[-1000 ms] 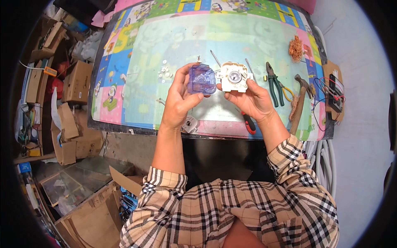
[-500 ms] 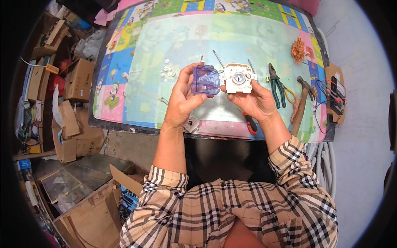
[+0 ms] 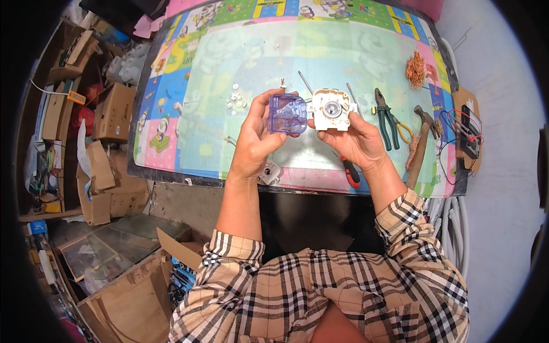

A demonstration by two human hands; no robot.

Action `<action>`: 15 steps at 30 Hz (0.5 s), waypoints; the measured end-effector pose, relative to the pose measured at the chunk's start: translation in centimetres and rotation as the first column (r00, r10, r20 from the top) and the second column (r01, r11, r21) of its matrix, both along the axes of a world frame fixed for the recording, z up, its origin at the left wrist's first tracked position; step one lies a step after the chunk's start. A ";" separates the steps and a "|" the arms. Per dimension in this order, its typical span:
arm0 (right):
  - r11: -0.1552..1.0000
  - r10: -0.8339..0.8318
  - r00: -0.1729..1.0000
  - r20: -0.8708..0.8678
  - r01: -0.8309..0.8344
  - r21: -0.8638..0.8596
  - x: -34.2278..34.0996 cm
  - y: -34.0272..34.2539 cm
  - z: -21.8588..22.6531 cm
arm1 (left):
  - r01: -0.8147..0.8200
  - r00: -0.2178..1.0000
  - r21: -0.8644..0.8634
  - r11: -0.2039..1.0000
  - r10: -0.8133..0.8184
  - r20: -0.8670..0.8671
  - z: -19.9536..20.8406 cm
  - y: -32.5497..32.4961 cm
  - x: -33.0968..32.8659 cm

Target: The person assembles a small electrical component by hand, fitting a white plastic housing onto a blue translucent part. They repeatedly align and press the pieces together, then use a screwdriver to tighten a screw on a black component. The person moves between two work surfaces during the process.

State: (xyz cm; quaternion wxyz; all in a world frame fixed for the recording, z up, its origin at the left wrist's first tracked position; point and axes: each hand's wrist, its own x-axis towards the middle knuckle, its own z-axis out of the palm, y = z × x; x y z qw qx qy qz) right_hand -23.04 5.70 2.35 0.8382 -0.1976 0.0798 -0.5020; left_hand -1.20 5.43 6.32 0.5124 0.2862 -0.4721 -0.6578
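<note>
Over the table I hold two plastic parts side by side. Thumb and fingers of my left hand (image 3: 255,134) grip a translucent purple-blue plastic cover (image 3: 287,116) by its left and lower edges. My right hand (image 3: 359,142) pinches a cream-white plastic housing (image 3: 331,111) with a round clear-grey piece in its middle. The cover and the housing almost meet at their inner edges; whether they are joined there I cannot tell. Below my left hand, partly hidden by the wrist, a small white plastic part (image 3: 271,172) lies near the table's front edge.
Several small white pieces (image 3: 236,99) lie left of my hands. Rightward are green-handled pliers (image 3: 387,123), a hammer (image 3: 420,146), a copper wire bundle (image 3: 416,70) and a meter with leads (image 3: 470,134). A red-black screwdriver (image 3: 350,173) lies near the front edge. Cardboard boxes (image 3: 111,111) stand left of the table.
The whole view has shifted slightly, so everything sits a little further right. Both hands keep the same grip on the cover and the housing.
</note>
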 end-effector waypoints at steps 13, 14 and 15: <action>0.999 -0.026 0.999 -0.046 0.025 -0.025 -0.2 0.1 -0.1 | 0.003 1.000 0.008 1.000 -0.003 0.010 -0.1 -0.1 -0.2; 0.999 -0.023 0.999 -0.046 0.022 -0.025 -0.2 0.1 -0.3 | -0.009 1.000 0.004 1.000 0.009 0.021 0.0 0.0 -0.3; 0.999 -0.021 0.999 -0.046 0.020 -0.025 -0.3 0.0 -0.4 | -0.021 0.999 0.000 1.000 0.021 0.032 0.0 0.0 -0.4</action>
